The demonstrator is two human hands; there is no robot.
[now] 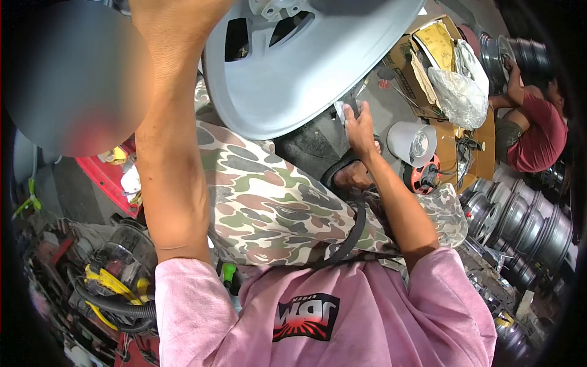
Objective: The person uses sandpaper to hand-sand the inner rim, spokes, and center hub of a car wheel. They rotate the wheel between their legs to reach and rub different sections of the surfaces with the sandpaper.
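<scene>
A large grey wheel rim tilts over my lap at the top, with spoke openings near its hub. My left hand is at the rim's upper left side; only the wrist and back of the hand show, and the fingers are cut off by the frame's top. Just off the rim's lower right edge, my right hand has a small pale flat piece at its thumb and fingers. What that piece is made of I cannot make out.
To the right stand a white tub, an orange-black round tool and a cardboard box with a plastic bag. Several wheel rims are stacked at far right, near a crouching person. Hoses clutter the lower left.
</scene>
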